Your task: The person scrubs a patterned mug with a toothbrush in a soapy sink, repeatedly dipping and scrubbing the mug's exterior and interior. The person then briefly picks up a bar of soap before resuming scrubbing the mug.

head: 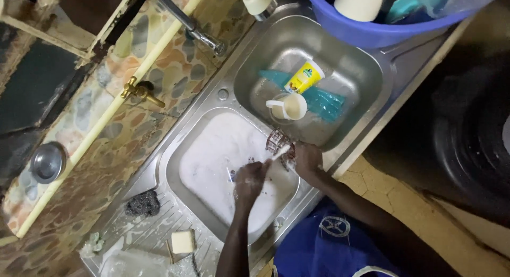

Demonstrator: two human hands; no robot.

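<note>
While left hand (251, 180) grips one white brush (280, 152), right hand (307, 159) clasps one strainer (277, 142), two sink basins (366, 85)

Single head-worn view, looking steeply down from above onto a double-bowl steel sink (319, 104) set diagonally across the frame. Moderate range: both bowls, drainer, tiled wall and floor edge fall within view.

Double steel sink (396, 59) carries everything. Basin under the hands holds foamy water (212, 154). Basin beyond the right hand (308, 160): white cup (289, 107), yellow tube (304, 77), teal plastic piece (326, 104). Drainboard on the left hand's (249, 181) outer side: dark scourer (142, 203), soap bar (183, 241). Blue tub (372, 32) sits at the far rim.
</note>
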